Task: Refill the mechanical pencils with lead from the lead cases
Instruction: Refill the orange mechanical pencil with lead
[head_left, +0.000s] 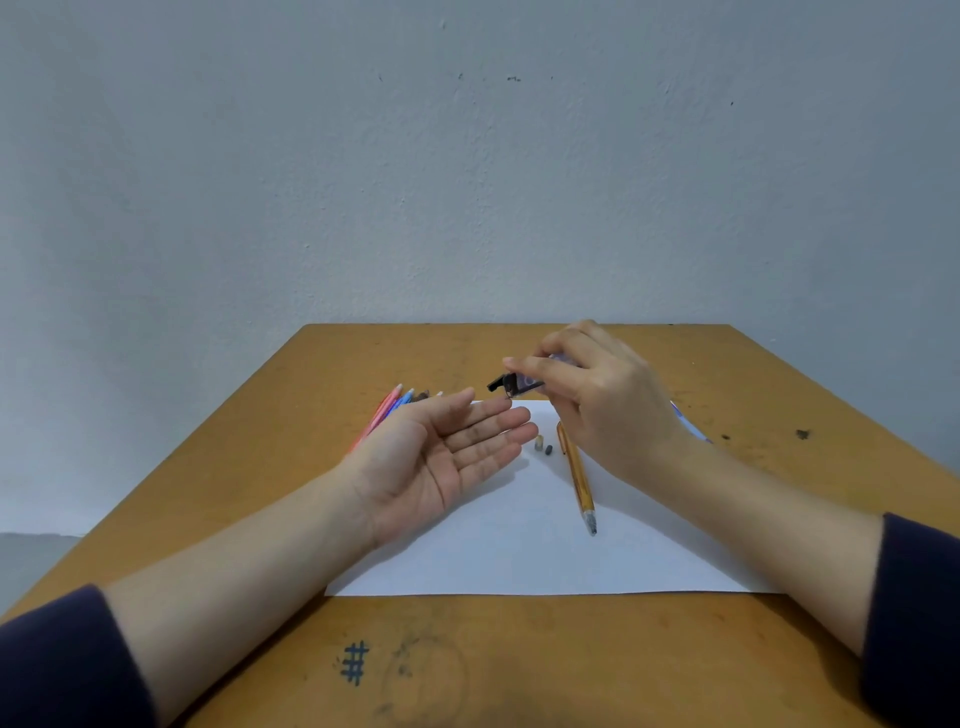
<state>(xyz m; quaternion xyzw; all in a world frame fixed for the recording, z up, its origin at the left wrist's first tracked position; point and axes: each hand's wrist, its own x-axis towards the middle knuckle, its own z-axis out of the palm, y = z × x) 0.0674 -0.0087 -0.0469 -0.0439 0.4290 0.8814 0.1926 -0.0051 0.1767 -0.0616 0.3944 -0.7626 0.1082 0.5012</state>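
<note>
Orange-brown wood of a desk (519, 649) set against a plain grey wall (467, 182), viewed from the head of the person seated at it. In the middle of the desk, a white sheet of paper (545, 556). Above the sheet's far left corner, the left hand (441, 457), palm up, fingers straight and close together, holding nothing. Just right of it and a little farther, raised over the paper, the right hand (597, 400), fingers and thumb pinching a small clear lead case (524, 383). Case tilted, its black cap end (497, 384) pointing left and down, just above the left fingertips. Cannot tell whether any lead is coming out. On the paper beneath the right hand, an orange mechanical pencil (577, 478), lying lengthwise with its tip toward the near edge. Just left of its far end, two small dark pieces (544, 446) side by side on the sheet. Far left, partly hidden behind the left hand, a bundle of coloured pencils (387, 410) in pink and blue, lying on the bare wood. Near the front edge, a hash mark (355, 662) inked on the desk. At both bottom corners, dark sleeves (62, 660) pushed up the forearms.
</note>
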